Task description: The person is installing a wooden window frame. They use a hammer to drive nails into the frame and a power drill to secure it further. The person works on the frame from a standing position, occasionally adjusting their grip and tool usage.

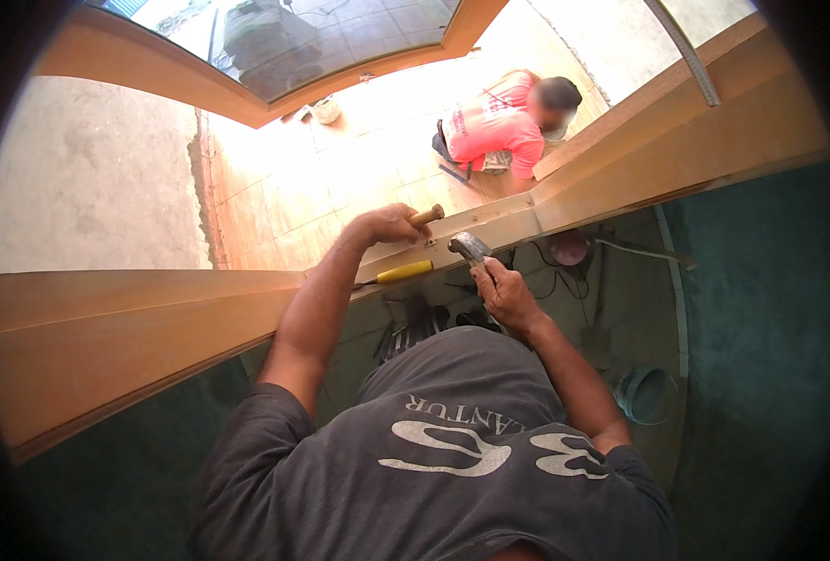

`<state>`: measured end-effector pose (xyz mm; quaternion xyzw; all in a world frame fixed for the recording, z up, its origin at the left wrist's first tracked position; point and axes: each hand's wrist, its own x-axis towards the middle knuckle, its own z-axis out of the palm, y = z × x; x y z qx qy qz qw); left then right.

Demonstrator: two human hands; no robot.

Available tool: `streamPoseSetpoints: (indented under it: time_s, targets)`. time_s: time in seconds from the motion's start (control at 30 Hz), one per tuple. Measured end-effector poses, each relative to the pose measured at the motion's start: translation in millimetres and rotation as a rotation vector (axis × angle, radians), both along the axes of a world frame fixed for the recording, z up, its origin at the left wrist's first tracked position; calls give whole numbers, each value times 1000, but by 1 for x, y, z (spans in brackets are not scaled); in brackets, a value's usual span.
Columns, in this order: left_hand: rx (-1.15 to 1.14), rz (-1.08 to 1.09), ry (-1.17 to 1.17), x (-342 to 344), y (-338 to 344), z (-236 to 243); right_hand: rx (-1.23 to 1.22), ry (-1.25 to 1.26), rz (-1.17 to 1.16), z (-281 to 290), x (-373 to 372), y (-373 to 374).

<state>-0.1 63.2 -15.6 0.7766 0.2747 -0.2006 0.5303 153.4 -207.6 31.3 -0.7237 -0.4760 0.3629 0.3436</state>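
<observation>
My left hand (390,224) is closed around a wooden-handled chisel (427,216) above the wooden frame sill (490,222). Its brown handle points up and to the right; the hand hides the blade. Just below the handle, a small cut mark shows in the sill. In my right hand (508,297) is a hammer, fingers wrapped around its handle. The metal hammer head (471,246) is at the sill's near edge, apart from the chisel. A yellow-handled tool (404,272) lies along the sill beside my left forearm.
Beyond the sill a person in a pink shirt (494,122) crouches on the tiled floor. An open glazed wooden sash (256,103) hangs at upper left. A metal strip (691,56) leans at upper right. Below right are a bucket (647,395) and dark cables (565,280).
</observation>
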Motion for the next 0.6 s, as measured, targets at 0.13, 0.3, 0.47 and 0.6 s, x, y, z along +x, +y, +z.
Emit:
streamPoseSetpoints:
  time_s: [0.13,0.3,0.47,0.6]
  targets:
    - [-12,-27,-54,-3,0,-6,-17,46,-42,7,-6,11]
    - [11,-36,-8,2,-3,-1,45,-74,-26,13,-16,17]
    - [10,-58,8,4,3,-11,147,-133,-1,-24,-25,22]
    - [61,-62,51,3,-1,15,118,-174,32,-29,-32,30]
